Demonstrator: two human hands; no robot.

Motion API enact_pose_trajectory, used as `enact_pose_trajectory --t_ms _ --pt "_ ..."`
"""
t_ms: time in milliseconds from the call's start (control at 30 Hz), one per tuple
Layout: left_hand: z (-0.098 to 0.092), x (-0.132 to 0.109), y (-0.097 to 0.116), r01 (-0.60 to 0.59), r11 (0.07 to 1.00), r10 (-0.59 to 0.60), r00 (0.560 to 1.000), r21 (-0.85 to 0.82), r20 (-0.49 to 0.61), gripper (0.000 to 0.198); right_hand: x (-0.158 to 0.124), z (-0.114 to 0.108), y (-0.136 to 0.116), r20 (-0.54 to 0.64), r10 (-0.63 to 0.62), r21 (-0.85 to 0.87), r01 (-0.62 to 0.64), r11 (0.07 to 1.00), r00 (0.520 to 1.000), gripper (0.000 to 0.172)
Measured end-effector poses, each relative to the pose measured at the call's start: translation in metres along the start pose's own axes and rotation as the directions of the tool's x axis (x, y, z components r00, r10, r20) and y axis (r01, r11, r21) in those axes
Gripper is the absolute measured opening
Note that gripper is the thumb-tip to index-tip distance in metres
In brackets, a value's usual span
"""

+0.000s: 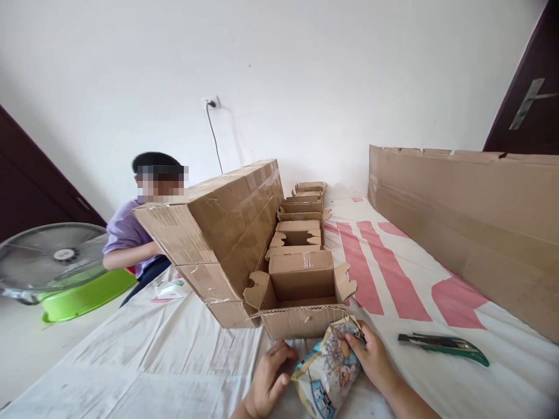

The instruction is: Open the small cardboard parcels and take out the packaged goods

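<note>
My right hand (373, 356) grips the upper right corner of a crinkled printed packet (334, 369), thumb on its front. Cartoon pictures in blue and cream cover the packet, which is tilted just in front of the nearest cardboard box. Beside the packet's left edge is my left hand (271, 378), fingers loosely curled and thumb apart, with nothing seen in it. The nearest open box (301, 320) has its flaps folded outward, and its visible inside is bare cardboard. To the right of my right hand lies a green utility knife (445, 346) on the cloth.
More open boxes (297, 226) run in a row toward the wall. Stacked closed boxes (236, 215) form a barrier on their left. A tall cardboard panel (463, 227) stands at right. Across the stack sits another person (135, 233), near a fan (56, 256) and green basin (87, 295).
</note>
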State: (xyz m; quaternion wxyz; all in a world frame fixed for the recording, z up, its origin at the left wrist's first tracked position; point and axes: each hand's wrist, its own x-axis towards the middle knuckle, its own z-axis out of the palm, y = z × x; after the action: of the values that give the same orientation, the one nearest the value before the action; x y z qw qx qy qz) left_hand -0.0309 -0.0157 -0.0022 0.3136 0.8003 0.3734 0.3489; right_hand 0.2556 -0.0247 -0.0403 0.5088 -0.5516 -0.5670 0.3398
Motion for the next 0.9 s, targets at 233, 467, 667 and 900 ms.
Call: enact_pose_trajectory --t_ms 233,467,667,900 --pt "0.0 0.006 0.01 -0.167 0.982 0.175 0.979 -0.084 0.101 0.078 -0.001 0.002 -0.001 -0.05 0.007 -0.018 -0.008 1.0 0.999 0.04" --pt "0.011 0.006 0.008 -0.185 0.977 0.173 0.979 0.109 0.11 0.059 -0.002 -0.001 -0.006 -0.066 0.004 0.017 -0.003 1.0 0.998 0.042" --pt "0.009 0.002 -0.012 -0.084 0.983 0.105 0.987 0.164 -0.123 0.038 -0.006 -0.001 -0.01 0.019 -0.057 0.027 0.057 0.998 0.998 0.039" --pt "-0.002 0.0 -0.035 0.133 0.979 -0.046 0.882 0.154 -0.469 0.029 -0.008 0.007 -0.007 0.172 -0.098 -0.028 0.105 0.994 0.98 0.037"
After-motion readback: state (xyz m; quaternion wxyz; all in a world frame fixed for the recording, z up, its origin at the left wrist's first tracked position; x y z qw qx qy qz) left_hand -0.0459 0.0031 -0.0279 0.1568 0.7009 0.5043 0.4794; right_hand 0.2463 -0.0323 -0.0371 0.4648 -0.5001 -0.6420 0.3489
